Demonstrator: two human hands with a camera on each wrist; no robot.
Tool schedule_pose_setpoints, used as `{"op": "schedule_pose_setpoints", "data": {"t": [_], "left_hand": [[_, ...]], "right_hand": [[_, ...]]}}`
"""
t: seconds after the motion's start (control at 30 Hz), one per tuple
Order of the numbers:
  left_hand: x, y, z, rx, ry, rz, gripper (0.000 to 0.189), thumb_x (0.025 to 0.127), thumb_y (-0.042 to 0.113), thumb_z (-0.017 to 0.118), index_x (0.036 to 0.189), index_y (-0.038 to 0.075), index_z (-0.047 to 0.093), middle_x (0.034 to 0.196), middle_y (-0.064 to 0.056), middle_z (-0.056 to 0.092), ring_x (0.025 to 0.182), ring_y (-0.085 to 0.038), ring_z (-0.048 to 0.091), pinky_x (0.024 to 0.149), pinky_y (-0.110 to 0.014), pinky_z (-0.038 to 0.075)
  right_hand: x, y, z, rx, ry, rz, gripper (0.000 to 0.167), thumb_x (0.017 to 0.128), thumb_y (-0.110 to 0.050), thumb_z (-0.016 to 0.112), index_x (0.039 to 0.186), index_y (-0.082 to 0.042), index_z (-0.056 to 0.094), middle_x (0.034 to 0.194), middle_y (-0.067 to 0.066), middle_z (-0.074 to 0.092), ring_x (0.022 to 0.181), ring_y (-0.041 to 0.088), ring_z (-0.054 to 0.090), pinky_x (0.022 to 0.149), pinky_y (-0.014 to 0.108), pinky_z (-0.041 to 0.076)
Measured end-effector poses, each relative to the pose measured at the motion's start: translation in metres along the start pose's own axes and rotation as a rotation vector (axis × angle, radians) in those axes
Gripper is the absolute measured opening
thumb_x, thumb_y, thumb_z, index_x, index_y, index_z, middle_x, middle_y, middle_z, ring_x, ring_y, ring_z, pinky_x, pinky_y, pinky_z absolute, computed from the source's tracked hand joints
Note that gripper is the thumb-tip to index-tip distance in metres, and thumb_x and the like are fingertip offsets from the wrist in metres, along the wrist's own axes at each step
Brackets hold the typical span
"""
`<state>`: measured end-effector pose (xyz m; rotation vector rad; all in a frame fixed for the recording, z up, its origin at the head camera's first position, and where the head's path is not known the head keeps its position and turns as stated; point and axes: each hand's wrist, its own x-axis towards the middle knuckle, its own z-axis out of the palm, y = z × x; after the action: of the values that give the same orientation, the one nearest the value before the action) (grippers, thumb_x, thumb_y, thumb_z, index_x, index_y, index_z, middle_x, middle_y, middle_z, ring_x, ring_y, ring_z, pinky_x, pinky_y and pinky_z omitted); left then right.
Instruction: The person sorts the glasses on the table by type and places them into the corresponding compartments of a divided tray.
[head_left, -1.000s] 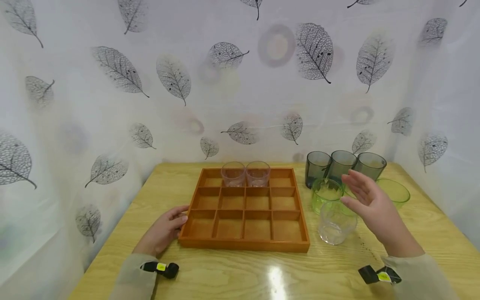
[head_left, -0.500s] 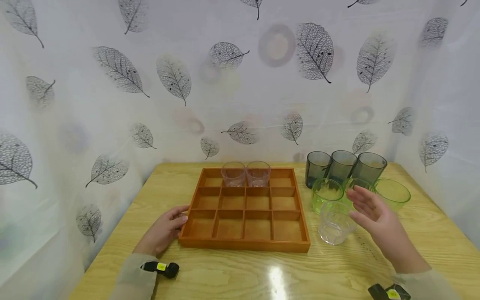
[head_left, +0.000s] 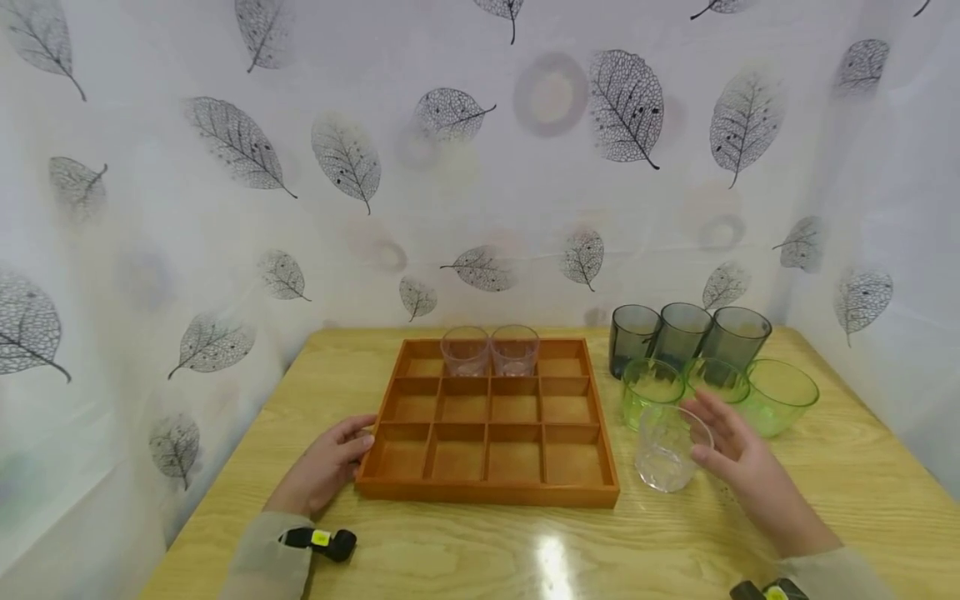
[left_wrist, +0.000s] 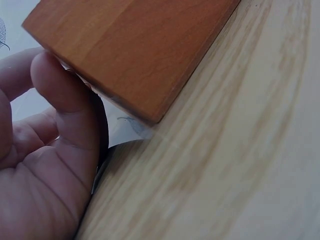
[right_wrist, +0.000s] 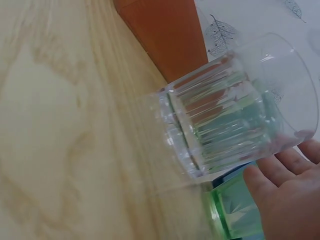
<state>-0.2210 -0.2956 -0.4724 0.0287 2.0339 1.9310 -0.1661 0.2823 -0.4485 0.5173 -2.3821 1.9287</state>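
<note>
My left hand (head_left: 324, 465) rests at the left side of a wooden compartment tray (head_left: 487, 492), thumb and fingertips against its outer wall. In the left wrist view the thumb (left_wrist: 55, 82) touches the edge of that wall. On the right, my right hand (head_left: 753, 475) reaches beside a clear glass (head_left: 663, 468), fingers spread and slightly bent, fingertips right at its right side. The glass stands upright on the table, ribbed near its base in the right wrist view. Two more clear glasses (head_left: 467, 358) sit side by side in the middle compartments of the tray's back row.
Behind the clear glass stand three green glasses (head_left: 645, 408), the rightmost a wider bowl shape (head_left: 780, 408). Three tall grey glasses (head_left: 632, 346) line up behind these, near the leaf-printed curtain (head_left: 480, 192). The wooden table (head_left: 420, 550) extends in front of the tray.
My right hand has come down and back from above the green glasses to the right side of the clear glass. The left hand, tray and glasses have stayed put.
</note>
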Motion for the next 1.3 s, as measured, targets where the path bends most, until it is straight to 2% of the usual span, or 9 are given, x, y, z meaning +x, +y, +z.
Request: {"op": "schedule_pose_setpoints", "data": {"t": [0.13,0.27,0.43,0.6,0.73,0.83,1.2,1.3], "left_hand": [[0.001,-0.001,0.0,0.003,-0.003,0.003,0.059,0.107,0.018,0.053,0.157,-0.001,0.027,0.116,-0.01,0.054,0.083,-0.015,0.055,0.068,-0.026,0.048],[0.001,-0.001,-0.001,0.006,-0.003,-0.007,0.059,0.107,0.018,0.053,0.157,-0.001,0.027,0.116,-0.009,0.055,0.084,-0.015,0.057,0.068,-0.026,0.049],[-0.001,0.001,0.0,0.008,-0.02,0.009,0.062,0.108,0.02,0.053,0.157,-0.002,0.023,0.117,-0.01,0.055,0.083,-0.015,0.056,0.068,-0.026,0.049],[-0.001,0.003,0.0,-0.001,-0.009,-0.008,0.062,0.107,0.02,0.053,0.158,-0.001,0.024,0.119,-0.011,0.054,0.084,-0.014,0.056,0.068,-0.026,0.049],[0.0,0.001,0.001,-0.01,0.013,-0.024,0.061,0.106,0.019,0.055,0.157,-0.001,0.027,0.118,-0.011,0.053,0.083,-0.014,0.056,0.067,-0.025,0.048],[0.001,0.0,0.001,-0.015,0.025,-0.033,0.059,0.106,0.018,0.056,0.156,0.0,0.029,0.117,-0.011,0.053,0.083,-0.015,0.055,0.067,-0.025,0.048],[0.0,0.001,0.0,0.021,0.009,-0.034,0.059,0.108,0.018,0.051,0.157,0.0,0.025,0.12,-0.011,0.052,0.087,-0.015,0.056,0.07,-0.026,0.049],[0.0,0.003,0.001,0.019,0.007,-0.034,0.059,0.108,0.018,0.052,0.157,0.0,0.026,0.119,-0.01,0.053,0.086,-0.014,0.056,0.069,-0.025,0.048]], "right_hand": [[-0.002,0.005,0.002,0.021,-0.016,0.005,0.076,0.101,0.006,0.052,0.162,-0.005,0.009,0.162,0.017,0.027,0.135,-0.006,0.039,0.098,0.015,0.038],[-0.002,0.011,0.005,0.004,-0.032,-0.006,0.078,0.099,0.008,0.055,0.161,-0.001,0.008,0.159,0.023,0.03,0.133,-0.006,0.041,0.097,0.018,0.041],[-0.001,0.016,0.006,0.024,-0.051,0.008,0.084,0.096,0.009,0.057,0.161,-0.002,0.004,0.159,0.029,0.022,0.132,-0.007,0.041,0.098,0.018,0.04],[-0.001,0.018,0.007,0.012,-0.065,0.04,0.089,0.096,0.006,0.061,0.161,-0.002,0.001,0.159,0.033,0.016,0.13,-0.007,0.042,0.098,0.017,0.039],[-0.001,0.02,0.007,-0.029,-0.065,0.071,0.091,0.096,0.002,0.064,0.162,-0.005,0.002,0.159,0.031,0.021,0.139,0.028,0.041,0.097,0.018,0.039],[-0.001,0.021,0.008,-0.04,-0.073,0.081,0.091,0.096,0.002,0.065,0.162,-0.005,0.002,0.159,0.031,0.021,0.136,0.051,0.029,0.097,0.019,0.039],[-0.001,0.027,0.006,-0.042,-0.075,0.066,0.089,0.096,0.001,0.065,0.161,-0.001,0.004,0.158,0.032,0.024,0.134,0.023,0.044,0.097,0.02,0.041],[-0.001,0.028,0.005,-0.027,-0.076,0.061,0.088,0.096,0.001,0.065,0.16,-0.001,0.005,0.158,0.033,0.023,0.131,0.008,0.046,0.097,0.02,0.042]]}}
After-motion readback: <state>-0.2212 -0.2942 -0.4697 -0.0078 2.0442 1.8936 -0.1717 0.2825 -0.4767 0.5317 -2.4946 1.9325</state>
